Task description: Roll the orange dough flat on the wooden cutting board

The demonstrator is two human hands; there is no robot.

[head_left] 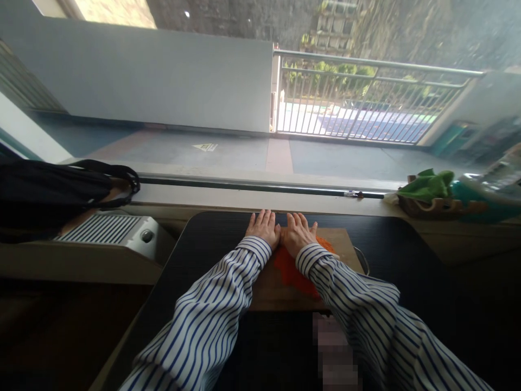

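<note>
My left hand (pixel 264 228) lies palm down at the far left part of a wooden board (pixel 266 293), its fingers stretched forward past the board's far edge. Beside it, my right hand (pixel 299 234) also rests palm down with fingers extended, at the far edge of a flat orange piece (pixel 291 271). That piece spreads over the middle of the board, partly under my right wrist and sleeve; its material is unclear. A metal handle (pixel 363 259) curves out from the board's right side. Whatever lies under my palms is hidden.
The board sits on a black table (pixel 195 271) against a window ledge (pixel 244 201). A black bag (pixel 49 195) and a white radiator cover (pixel 148 236) are at left. On the ledge at right are a green cloth (pixel 429 184) and a teal container (pixel 474 190).
</note>
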